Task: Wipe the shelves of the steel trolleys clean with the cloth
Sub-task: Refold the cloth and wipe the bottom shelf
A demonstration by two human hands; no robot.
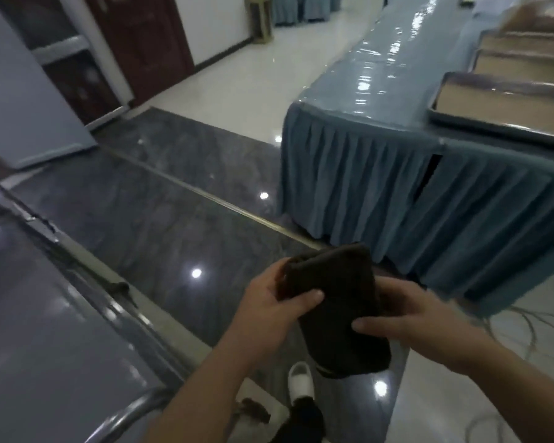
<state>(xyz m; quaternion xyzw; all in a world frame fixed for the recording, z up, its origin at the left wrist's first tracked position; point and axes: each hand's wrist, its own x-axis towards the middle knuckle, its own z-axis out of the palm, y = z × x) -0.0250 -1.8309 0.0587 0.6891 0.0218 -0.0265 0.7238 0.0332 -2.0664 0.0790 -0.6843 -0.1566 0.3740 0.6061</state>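
You hold the dark cloth point(336, 308) in both hands, in the air above the dark polished floor point(160, 225). Your left hand point(269, 306) grips its upper left edge, thumb laid across the top of the fabric and fingers curled underneath. Your right hand point(410, 318) clasps the cloth's right side, thumb pressed on the front and fingers wrapped behind it. The cloth is folded over and its lower end hangs down between your wrists. The steel trolley point(45, 314) stands well to the left of the cloth, its grey top shelf and railed edge in view. To the right of the cloth is a table with a pleated blue skirt point(381, 187), carrying metal trays point(493, 100). Below the cloth shows your white shoe point(299, 380).
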